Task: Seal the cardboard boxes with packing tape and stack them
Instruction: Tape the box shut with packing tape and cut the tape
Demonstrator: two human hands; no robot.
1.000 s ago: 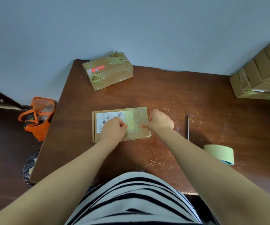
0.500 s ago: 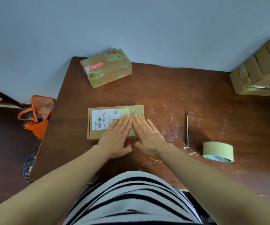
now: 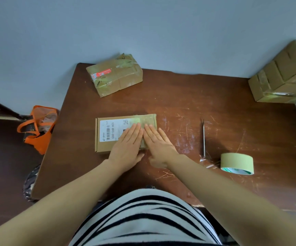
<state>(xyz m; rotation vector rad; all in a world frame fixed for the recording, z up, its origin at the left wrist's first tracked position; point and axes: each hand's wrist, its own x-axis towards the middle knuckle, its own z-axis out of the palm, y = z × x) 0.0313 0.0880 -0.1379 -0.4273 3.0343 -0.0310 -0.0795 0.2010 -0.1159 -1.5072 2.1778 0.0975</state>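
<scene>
A flat cardboard box (image 3: 104,142) with a white shipping label lies in the middle of the brown table (image 3: 197,96). A strip of pale green tape runs across its right part. My left hand (image 3: 128,148) and my right hand (image 3: 158,144) lie flat, palms down, side by side on that taped part, fingers straight and pointing away from me. A roll of pale green packing tape (image 3: 237,163) stands on the table to the right. A taped cardboard box (image 3: 114,74) sits at the far left corner. Several taped boxes (image 3: 284,77) are stacked at the far right.
A thin metal blade or pair of scissors (image 3: 204,137) lies between the flat box and the tape roll. An orange bag (image 3: 38,128) sits on the floor left of the table. The grey wall runs behind the table.
One second ago both hands were curled, pinching at the tape on the box. They have since flattened out and now press palms down on the taped part.
</scene>
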